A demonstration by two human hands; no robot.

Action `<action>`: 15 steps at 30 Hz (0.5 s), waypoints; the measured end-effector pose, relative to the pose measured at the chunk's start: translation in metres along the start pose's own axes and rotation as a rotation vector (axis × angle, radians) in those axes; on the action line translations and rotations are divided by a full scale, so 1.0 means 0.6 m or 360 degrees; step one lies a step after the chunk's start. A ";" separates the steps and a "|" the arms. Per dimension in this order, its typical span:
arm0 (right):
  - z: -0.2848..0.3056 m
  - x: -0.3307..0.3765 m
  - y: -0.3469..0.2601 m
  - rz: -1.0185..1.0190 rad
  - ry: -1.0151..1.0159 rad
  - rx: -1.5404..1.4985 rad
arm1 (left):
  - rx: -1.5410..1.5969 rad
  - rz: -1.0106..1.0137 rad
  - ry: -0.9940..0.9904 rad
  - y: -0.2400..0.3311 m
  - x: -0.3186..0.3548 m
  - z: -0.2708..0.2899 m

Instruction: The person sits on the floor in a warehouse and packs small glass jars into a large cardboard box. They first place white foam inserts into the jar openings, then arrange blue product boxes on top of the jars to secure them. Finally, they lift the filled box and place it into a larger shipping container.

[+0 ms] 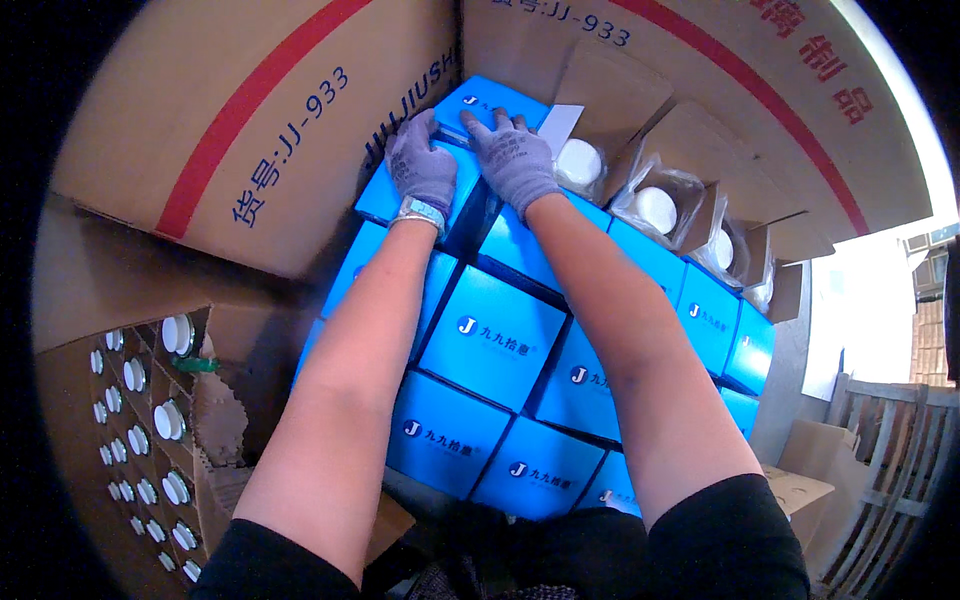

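Note:
Both my hands wear grey work gloves and reach to the far end of a bed of blue boxes. My left hand (422,168) grips the near left corner of the farthest blue box (500,97), its fingers partly hidden. A light band circles that wrist. My right hand (516,158) lies on the same box's near edge with its fingers spread. Beneath my left hand is another blue box (380,195). A dark gap shows between the boxes below my hands. Nearer to me, a blue box (492,335) sits among several alike, packed in rows.
Large cardboard flaps (250,120) with red stripes stand behind and left. On the right, opened brown cartons hold white-capped jars (655,210) in clear plastic. A divided carton at left holds several white-lidded jars (170,420). A wooden slatted chair (890,470) stands at far right.

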State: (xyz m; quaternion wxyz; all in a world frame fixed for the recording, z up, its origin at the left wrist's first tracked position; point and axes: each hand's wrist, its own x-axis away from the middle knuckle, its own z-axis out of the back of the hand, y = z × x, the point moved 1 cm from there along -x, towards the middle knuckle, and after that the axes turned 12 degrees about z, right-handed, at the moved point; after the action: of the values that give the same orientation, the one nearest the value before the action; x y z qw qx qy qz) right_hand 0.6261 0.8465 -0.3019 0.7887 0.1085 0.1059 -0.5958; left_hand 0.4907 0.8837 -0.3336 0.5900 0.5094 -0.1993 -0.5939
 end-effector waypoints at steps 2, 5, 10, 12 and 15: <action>0.003 -0.003 0.000 -0.0031 0.0006 -0.0057 | 0.0119 0.0037 -0.0057 -0.010 -0.003 -0.001; 0.006 -0.002 0.006 -0.0061 -0.0061 -0.0096 | 0.0090 0.0026 -0.0126 0.004 0.002 0.005; 0.011 -0.006 0.000 -0.0048 -0.0213 -0.0142 | -0.0507 0.0025 -0.0173 0.022 0.007 0.015; 0.011 0.005 -0.004 0.0019 -0.0211 -0.0147 | -0.0816 -0.0057 -0.0138 0.035 0.011 0.019; -0.035 0.030 0.014 0.0081 0.0066 -0.0204 | -0.1020 -0.0174 -0.0071 0.050 0.018 0.005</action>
State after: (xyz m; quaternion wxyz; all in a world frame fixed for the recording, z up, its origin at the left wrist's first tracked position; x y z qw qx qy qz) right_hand 0.6385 0.8385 -0.3271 0.8065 0.0728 0.1575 -0.5652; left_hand 0.5056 0.8661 -0.3112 0.6832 0.2944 0.0126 -0.6681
